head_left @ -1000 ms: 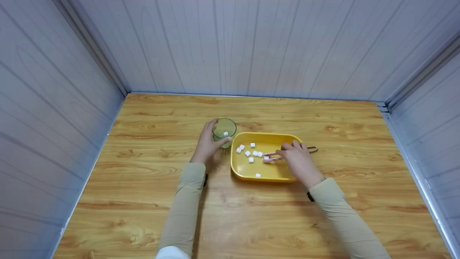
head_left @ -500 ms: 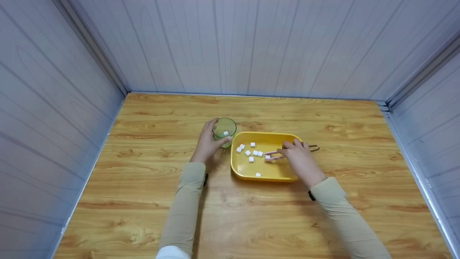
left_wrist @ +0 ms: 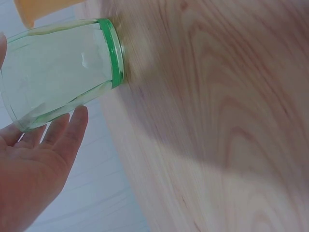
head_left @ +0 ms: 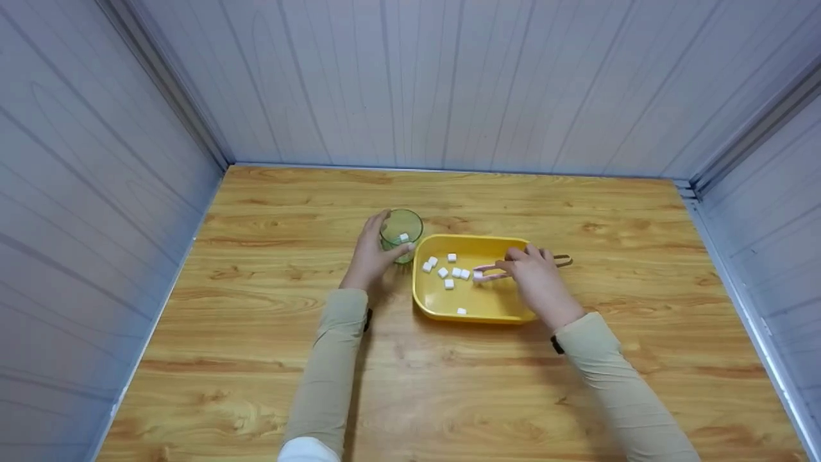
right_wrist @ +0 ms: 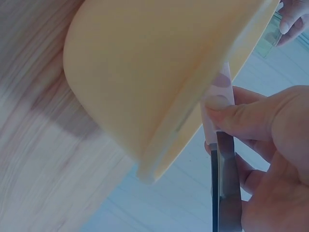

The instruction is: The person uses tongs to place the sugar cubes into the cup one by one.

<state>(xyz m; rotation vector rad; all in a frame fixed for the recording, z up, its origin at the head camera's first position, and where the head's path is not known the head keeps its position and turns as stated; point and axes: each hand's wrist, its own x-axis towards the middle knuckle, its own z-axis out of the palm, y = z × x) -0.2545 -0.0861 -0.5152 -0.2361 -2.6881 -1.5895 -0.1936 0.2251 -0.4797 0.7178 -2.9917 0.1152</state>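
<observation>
Fingers and thumb of my left hand grip a green-tinted clear glass from either side. The glass stands upright just left of a yellow tray, with a white cube showing inside it. My right hand holds a pair of metal tongs with pink tips, pinched between thumb and fingers. Those tips reach down into the tray with one white cube between them. Several more white cubes lie in the tray's left half. In the right wrist view the tray wall hides the tips.
A wood-grain table carries everything. Pale panel walls rise at its back and both sides. One lone cube lies near the tray's front wall, and the glass is close to the tray's left rim.
The tongs have shifted slightly right and away from me, and the cube between their tips has moved with them. The left hand and the glass have stayed in place.
</observation>
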